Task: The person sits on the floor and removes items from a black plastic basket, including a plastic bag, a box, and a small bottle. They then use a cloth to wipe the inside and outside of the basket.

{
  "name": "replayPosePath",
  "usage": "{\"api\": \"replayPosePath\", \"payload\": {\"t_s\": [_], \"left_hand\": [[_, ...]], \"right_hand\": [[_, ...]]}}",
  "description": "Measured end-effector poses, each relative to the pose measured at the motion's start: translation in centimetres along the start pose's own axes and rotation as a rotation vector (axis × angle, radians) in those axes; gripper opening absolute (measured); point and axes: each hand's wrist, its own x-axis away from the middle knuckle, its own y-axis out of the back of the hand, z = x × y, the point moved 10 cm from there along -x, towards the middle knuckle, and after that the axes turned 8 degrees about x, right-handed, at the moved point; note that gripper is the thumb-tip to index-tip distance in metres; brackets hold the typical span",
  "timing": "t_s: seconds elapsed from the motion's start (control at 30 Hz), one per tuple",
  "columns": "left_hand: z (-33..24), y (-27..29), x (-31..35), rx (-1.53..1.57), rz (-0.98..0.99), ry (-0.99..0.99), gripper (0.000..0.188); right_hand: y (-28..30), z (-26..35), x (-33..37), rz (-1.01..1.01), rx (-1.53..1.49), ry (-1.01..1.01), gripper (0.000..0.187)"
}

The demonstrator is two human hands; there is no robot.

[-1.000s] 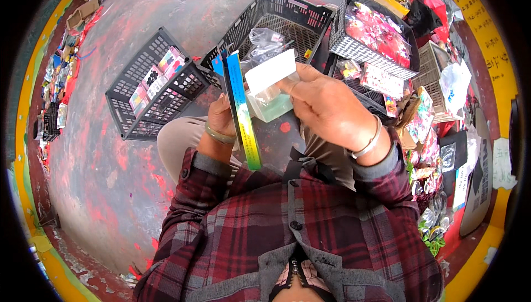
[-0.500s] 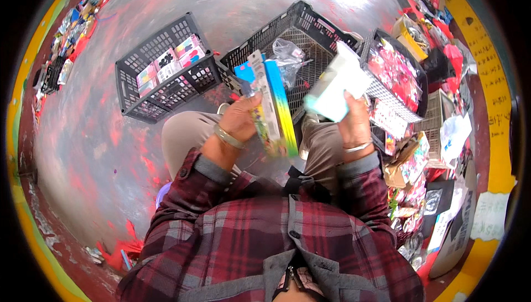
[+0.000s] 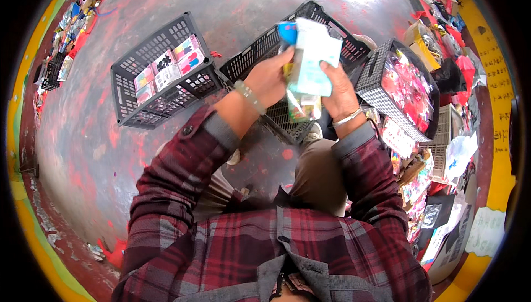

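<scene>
Left hand point(image 3: 271, 79), over the middle black crate point(image 3: 250, 53), closed on a colourful box point(image 3: 304, 108), far fingers hidden. Right hand point(image 3: 339, 93), also over crate, pinches pale green-white pack point(image 3: 316, 65) overlapping box. Risk: slack thumb could drop pack crateward; pressing them together could crease it.

Pale box point(image 3: 315, 64): smooth, light sheen; card or plastic, cannot tell. Colourful pack point(image 3: 303, 108) behind it: glossy, like clear plastic. Bangle point(image 3: 349, 118): polished silvery metal. Shirt point(image 3: 243, 241): matt plaid cloth. Trousers point(image 3: 318, 172): plain matt cloth. Near-left crate point(image 3: 166, 111): dark, dull perforated plastic. Packs inside point(image 3: 166, 68): smooth, shiny. Floor point(image 3: 83, 152): smooth, worn, concrete-like, glossy where light falls. Bag point(image 3: 460, 152) at right: thin crinkled plastic.
</scene>
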Motion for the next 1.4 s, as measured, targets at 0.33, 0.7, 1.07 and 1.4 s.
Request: {"api": "replayPosePath", "payload": {"t_s": [0.33,0.7,1.07,1.4], "left_hand": [[0.4,21.6,-9.5,-1.376,-0.486,0.599,0.066],[17.2,38.5,1.7,-0.112,-1.164,0.554,0.008],[11.6,28.0,-0.3,-0.006,-0.997,0.029,0.011],[14.5,23.8,-3.4,0.572,-0.66,0.097,0.012]], "right_hand": [[12.5,-0.4,-8.3,-0.214,-0.34,0.044,0.047],[12.7,-9.7,-21.7,-0.029,-0.307,-0.035,0.038],[15.5,-23.7,-18.3,0.052,-0.315,-0.325,0.051],[20.7,-23.9,-14.4,0.094,0.198,-0.318,0.061]]}}
